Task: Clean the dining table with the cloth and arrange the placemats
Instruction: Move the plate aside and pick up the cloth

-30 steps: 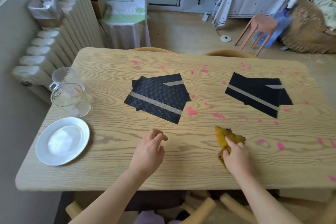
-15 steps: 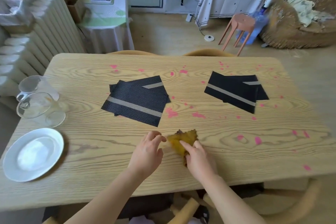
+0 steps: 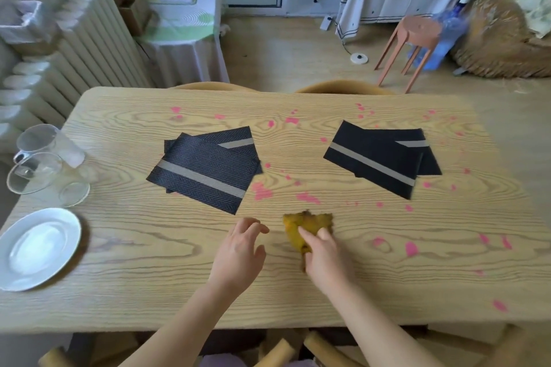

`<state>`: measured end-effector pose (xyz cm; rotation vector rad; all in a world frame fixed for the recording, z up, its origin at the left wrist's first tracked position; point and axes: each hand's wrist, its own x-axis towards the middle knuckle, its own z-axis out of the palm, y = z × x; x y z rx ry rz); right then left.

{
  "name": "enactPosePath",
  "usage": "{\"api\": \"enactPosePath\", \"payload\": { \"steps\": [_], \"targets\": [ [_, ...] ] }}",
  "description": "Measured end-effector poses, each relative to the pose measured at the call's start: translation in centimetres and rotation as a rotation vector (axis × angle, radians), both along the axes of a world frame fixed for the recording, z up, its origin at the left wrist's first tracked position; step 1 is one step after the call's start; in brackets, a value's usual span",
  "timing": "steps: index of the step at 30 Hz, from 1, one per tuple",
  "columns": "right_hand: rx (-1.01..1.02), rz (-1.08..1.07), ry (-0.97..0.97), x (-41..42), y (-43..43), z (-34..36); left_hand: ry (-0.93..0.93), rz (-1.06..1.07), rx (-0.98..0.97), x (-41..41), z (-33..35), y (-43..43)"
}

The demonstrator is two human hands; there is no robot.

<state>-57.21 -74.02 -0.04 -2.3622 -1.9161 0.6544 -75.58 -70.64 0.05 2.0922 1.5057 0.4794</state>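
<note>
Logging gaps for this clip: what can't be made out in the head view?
Head view:
Cloth: partly under the right hand; pinched or just pressed, unclear.
Placemats: top mats cover the lower ones; count unclear.
Plate: left rim cut by the frame edge.
Glass jugs: blurred; contents unclear.

I'm showing two bare arms here: my left hand [image 3: 238, 253] and right hand [image 3: 325, 262] are going uncovered, slim forearms [image 3: 179, 328] running bare (wrists too) down to the view's lower edge.
</note>
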Motion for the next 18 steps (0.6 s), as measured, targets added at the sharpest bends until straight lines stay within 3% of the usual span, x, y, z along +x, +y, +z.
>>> {"api": "enactPosePath", "payload": {
  "steps": [2,8,11,18],
  "targets": [
    [-0.011,0.100,0.026,-1.4,0.5,-0.1,-0.010,0.054,-0.024,0.0,-0.1,0.1],
    [-0.088,-0.002,-0.038,2.1,2.7,1.1,-0.012,0.217,-0.079,-2.4,0.0,0.5],
    [-0.142,0.056,-0.132,2.7,4.1,2.7,-0.028,0.285,-0.090,-3.9,0.1,0.7],
    [-0.001,0.231,-0.030,-8.1,8.4,4.9,-0.061,0.486,-0.065,-10.3,0.6,1.0]
  ]
}}
